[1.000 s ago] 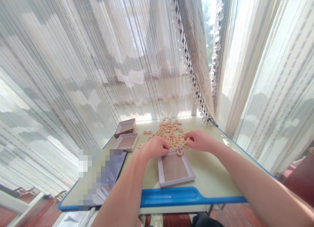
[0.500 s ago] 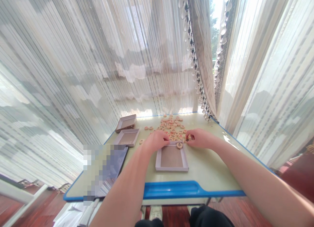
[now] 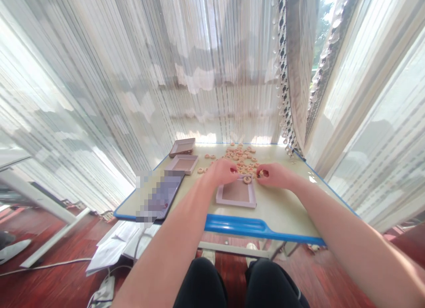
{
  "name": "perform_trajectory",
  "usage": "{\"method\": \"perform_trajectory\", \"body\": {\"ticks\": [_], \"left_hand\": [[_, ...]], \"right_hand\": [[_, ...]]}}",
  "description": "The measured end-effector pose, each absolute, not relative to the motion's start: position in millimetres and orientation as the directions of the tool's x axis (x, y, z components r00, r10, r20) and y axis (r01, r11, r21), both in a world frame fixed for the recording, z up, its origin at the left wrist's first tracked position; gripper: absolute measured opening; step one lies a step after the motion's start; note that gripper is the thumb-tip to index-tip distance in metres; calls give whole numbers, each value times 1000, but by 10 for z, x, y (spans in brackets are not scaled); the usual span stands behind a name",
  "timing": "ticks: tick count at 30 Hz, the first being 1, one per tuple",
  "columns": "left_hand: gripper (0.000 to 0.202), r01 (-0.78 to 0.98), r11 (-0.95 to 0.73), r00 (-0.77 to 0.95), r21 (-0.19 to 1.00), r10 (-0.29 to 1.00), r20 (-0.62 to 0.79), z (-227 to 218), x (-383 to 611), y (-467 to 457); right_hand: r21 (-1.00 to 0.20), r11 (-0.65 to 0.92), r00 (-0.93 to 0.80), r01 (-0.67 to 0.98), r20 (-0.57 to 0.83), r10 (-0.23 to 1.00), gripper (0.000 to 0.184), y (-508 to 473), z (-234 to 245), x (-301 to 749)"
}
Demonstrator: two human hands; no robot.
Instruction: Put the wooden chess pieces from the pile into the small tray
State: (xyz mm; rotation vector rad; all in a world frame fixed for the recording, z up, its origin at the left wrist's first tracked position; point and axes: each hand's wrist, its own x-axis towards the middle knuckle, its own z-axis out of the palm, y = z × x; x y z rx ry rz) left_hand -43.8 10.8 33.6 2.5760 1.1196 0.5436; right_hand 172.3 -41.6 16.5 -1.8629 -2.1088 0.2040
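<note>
Three box places show on the desk (image 3: 292, 206): one front box (image 3: 236, 201) between the arms, one second box (image 3: 183, 165) to its left, and, beyond that, one stack (image 3: 183, 147) of at least two. One tablet (image 3: 175, 187), partly pixelated, lies at the near left. The round pieces (image 3: 236, 156) number more than twenty; they overlap and the hands hide some, so an exact count cannot be told. Most lie in one heap beyond the front box, two sit side by side left of the heap, and one marked piece (image 3: 247, 180) is at the front box's far wall.

The left grip (image 3: 223, 172) is curled at the front box's far left corner, thumb and fingers close together; whether it pinches anything cannot be told. The right grip (image 3: 274, 175) is half curled, a small gap between thumb and forefinger, its tips at a dark-marked piece (image 3: 259, 176) right of the box; whether it is pinched is unclear.
</note>
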Motion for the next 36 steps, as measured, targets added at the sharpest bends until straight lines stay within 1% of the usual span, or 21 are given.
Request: {"method": "perform_trajectory", "body": {"ticks": [3, 5, 8, 11, 13, 14, 18, 20, 23, 31, 36], "left_hand": [[19, 627, -702, 624, 339, 712, 322, 268, -447, 138], [17, 619, -711, 628, 333, 703, 332, 219, -456, 170], [16, 621, -712, 616, 328, 702, 358, 166, -462, 212], [15, 609, -721, 625, 330, 693, 360, 144, -465, 233], [15, 596, -729, 638, 336, 684, 353, 143, -471, 232], [15, 594, -731, 641, 336, 683, 351, 146, -474, 228], [13, 610, -722, 639, 326, 692, 336, 175, -487, 199], [13, 612, -722, 643, 324, 692, 329, 190, -489, 185], [13, 606, -727, 648, 322, 686, 330, 199, -487, 175], [14, 590, -746, 660, 310, 666, 348, 174, -484, 192], [14, 579, -760, 670, 295, 649, 359, 177, -477, 191]], "right_hand": [[-303, 148, -112, 942, 134, 985, 20, -424, 153, 1723], [-291, 137, -101, 947, 136, 986, 19, -435, 164, 1724], [-294, 138, -84, 946, 190, 978, 17, -474, 204, 1705], [-368, 237, -143, 899, 265, 954, 19, -549, 254, 1627], [-417, 331, -223, 847, 286, 932, 20, -603, 272, 1547], [-423, 367, -265, 828, 282, 922, 20, -627, 273, 1504], [-357, 420, -360, 834, 224, 906, 14, -677, 232, 1359], [-323, 416, -369, 850, 198, 908, 12, -683, 210, 1309], [-303, 399, -364, 865, 168, 916, 12, -685, 197, 1264], [-250, 365, -320, 897, 204, 925, 12, -674, 209, 1282], [-271, 418, -371, 867, 208, 905, 17, -673, 229, 1299]]}}
